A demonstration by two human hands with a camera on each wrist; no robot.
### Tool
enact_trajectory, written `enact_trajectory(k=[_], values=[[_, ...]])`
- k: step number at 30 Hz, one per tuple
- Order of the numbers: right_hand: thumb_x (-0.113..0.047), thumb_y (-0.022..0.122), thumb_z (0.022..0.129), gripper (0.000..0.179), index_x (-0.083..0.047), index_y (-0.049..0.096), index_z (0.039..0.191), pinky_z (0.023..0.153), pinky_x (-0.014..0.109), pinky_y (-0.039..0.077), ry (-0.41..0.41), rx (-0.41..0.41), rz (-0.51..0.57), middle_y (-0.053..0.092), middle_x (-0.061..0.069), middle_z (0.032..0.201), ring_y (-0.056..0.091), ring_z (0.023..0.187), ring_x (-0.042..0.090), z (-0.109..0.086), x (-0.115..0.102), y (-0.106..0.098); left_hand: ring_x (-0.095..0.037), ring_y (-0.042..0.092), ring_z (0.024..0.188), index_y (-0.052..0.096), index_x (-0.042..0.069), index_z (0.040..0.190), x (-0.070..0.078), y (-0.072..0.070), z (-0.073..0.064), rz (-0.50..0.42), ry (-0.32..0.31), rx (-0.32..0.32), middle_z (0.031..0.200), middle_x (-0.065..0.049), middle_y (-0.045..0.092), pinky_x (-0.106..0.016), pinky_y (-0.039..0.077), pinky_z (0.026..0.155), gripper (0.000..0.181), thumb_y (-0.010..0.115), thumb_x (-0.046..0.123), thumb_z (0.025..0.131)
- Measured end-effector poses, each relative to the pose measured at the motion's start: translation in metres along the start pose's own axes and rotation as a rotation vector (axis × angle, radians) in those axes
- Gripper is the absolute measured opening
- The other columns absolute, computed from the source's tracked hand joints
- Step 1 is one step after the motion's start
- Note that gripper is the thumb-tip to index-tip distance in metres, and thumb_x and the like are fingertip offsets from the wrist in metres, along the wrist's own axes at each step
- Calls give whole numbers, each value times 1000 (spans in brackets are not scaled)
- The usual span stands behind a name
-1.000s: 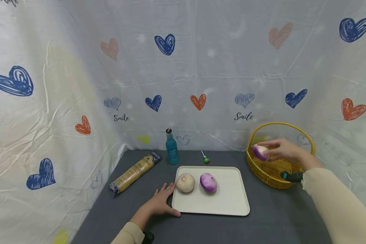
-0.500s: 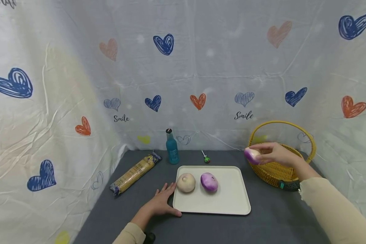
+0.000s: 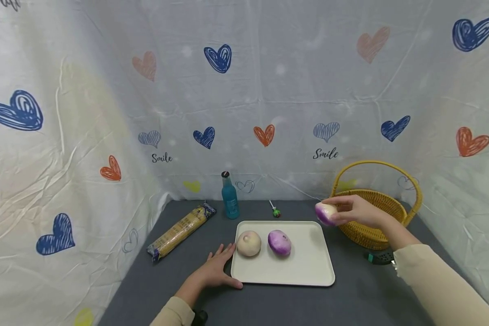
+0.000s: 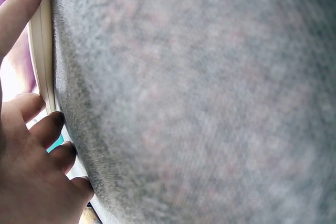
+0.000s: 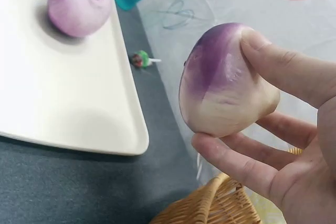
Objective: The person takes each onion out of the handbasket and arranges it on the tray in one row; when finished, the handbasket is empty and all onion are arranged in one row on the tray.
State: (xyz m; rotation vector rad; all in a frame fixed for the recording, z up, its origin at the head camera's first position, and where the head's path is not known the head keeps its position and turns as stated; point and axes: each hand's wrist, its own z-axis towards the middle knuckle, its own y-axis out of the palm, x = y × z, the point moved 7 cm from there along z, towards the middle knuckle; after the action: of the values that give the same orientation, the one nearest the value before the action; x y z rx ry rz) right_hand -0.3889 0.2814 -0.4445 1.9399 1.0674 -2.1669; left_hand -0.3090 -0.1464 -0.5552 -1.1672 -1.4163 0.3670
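My right hand [image 3: 356, 210] pinches a purple-and-white turnip [image 5: 220, 80] between thumb and fingers, in the air between the yellow wicker basket [image 3: 362, 237] and the right edge of the cream tray [image 3: 305, 267]. On that tray lie a pale, round turnip-like vegetable [image 3: 248, 244] at the left and a purple turnip [image 3: 279, 243] nearer the middle. With fingers spread, my left hand [image 3: 217, 270] touches the tray's left edge, its thumb by the front left corner. The left wrist view shows the left hand [image 4: 39, 161] beside the tray rim, mostly over grey cloth.
Behind the tray stand a blue bottle [image 3: 230, 199] and a small green lollipop [image 3: 275, 212]. A long yellow packet [image 3: 181, 232] lies at the left. A hanging cloth with printed hearts closes off the back and sides of the grey table [image 3: 293, 305].
My right hand has carried the turnip out from over the basket, leftward toward the tray. The left hand has stayed at the tray's edge.
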Motion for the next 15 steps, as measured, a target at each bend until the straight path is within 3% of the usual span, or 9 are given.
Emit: enact_trajectory(k=[9, 15], values=[[-21, 76, 91, 51, -10, 61, 139, 84, 34, 61, -1, 22, -30, 62, 22, 132, 64, 110, 36, 0, 1, 12, -42, 7, 156, 20, 14, 163, -3, 1, 2, -10, 5, -10, 168, -13, 20, -72, 5, 118, 123, 86, 61, 70], [-21, 78, 90, 50, -11, 63, 137, 82, 34, 61, -34, 35, -37, 67, 18, 127, 66, 106, 33, 3, 1, 23, -42, 7, 156, 21, 13, 162, -4, 1, 2, -13, 12, 0, 168, -13, 20, -72, 5, 118, 123, 86, 61, 70]])
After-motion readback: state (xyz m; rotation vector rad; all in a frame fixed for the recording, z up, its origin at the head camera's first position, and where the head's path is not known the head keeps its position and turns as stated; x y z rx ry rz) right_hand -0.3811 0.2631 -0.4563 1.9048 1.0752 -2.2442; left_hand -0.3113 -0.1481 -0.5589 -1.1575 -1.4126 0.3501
